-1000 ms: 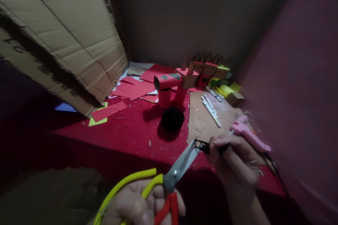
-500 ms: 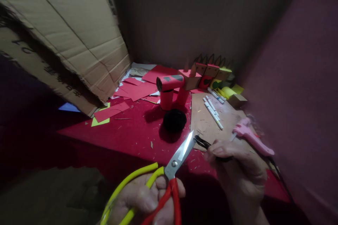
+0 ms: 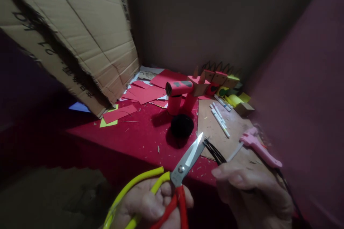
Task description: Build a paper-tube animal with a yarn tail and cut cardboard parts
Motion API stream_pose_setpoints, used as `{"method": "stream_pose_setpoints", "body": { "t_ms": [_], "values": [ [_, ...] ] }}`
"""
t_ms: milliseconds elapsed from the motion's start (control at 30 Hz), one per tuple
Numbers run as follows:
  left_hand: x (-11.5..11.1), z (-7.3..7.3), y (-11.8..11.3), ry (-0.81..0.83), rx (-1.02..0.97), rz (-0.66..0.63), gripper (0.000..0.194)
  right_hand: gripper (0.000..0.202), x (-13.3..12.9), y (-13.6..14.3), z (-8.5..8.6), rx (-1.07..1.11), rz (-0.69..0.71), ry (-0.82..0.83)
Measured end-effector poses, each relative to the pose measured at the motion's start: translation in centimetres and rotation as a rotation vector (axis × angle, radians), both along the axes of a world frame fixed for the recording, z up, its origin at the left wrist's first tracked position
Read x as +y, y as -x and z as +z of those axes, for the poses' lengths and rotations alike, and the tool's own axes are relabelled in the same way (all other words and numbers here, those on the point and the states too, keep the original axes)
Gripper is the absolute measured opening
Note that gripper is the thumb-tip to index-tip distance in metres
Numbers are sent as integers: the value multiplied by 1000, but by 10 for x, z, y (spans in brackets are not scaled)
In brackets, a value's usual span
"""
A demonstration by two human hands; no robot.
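My left hand [image 3: 150, 204] is wrapped around the scissors [image 3: 188, 161], which have yellow and red covered handles. Their blades are nearly closed and point up and to the right. A small bundle of black strands, like yarn [image 3: 213, 151], sticks out from the pinched thumb and fingers of my right hand [image 3: 249, 189]. The bundle's loose ends are at the blade tips; whether the blades grip them is hard to see. Just beyond the scissors sits a round black ball of yarn [image 3: 182, 126] on the red surface.
A red cardboard-tube animal figure [image 3: 179, 88] stands behind the ball. At right are white markers [image 3: 219, 120] on a brown board [image 3: 205, 114], and a pink glue gun [image 3: 260, 146]. Red paper sheets [image 3: 147, 94] lie at back left beside a large cardboard panel [image 3: 99, 32].
My right hand has moved right and down, away from the blade tips, and more of the black strands now shows. The camera view has shifted slightly.
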State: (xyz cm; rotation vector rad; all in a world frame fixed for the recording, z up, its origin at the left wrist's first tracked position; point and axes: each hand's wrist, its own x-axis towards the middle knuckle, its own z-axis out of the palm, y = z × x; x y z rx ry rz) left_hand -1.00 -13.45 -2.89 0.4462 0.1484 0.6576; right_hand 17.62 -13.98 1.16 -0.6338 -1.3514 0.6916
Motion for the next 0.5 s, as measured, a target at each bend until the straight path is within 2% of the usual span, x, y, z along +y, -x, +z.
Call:
{"method": "stream_pose_setpoints", "body": {
  "t_ms": [200, 367, 433, 500],
  "values": [
    [-6, 1, 1, -52, 121, 57, 22, 15, -2, 5, -6, 74, 22, 83],
    [-8, 14, 15, 18, 184, 291, 16, 12, -10, -2, -4, 46, 60, 43],
    [-7, 20, 28, -18, 299, 363, 18, 13, -7, -7, -1, 131, 73, 107],
    [-4, 24, 42, -69, 579, 450, 21, 11, 1, -11, 2, 277, 77, 248]
  ]
}}
